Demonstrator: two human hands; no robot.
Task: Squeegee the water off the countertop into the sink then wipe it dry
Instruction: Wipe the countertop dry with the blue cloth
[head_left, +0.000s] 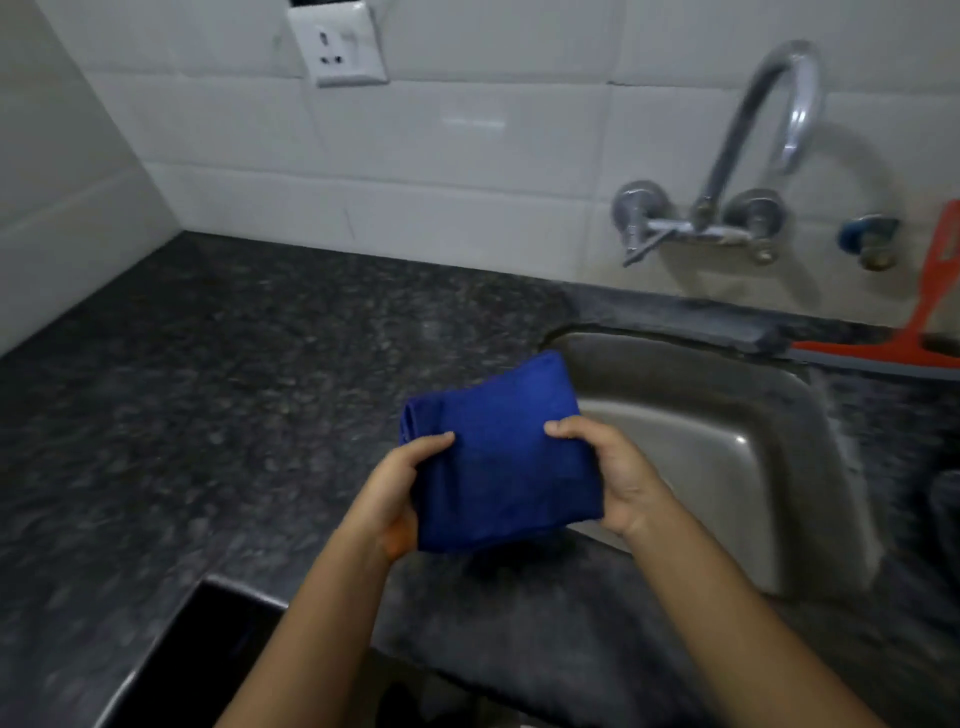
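A folded blue cloth (498, 452) hangs in the air over the left rim of the steel sink (737, 467). My left hand (400, 493) grips its left edge, thumb on top. On the other side my right hand (608, 473) grips its right edge the same way. The dark speckled granite countertop (234, 389) spreads out to the left and below the cloth. A red squeegee (914, 332) leans against the wall at the far right, its blade resting on the counter behind the sink.
A curved metal tap (753, 171) is mounted on the white tiled wall above the sink. A white wall socket (343, 47) sits at the top left. A black appliance edge (208, 649) lies at the counter's front left.
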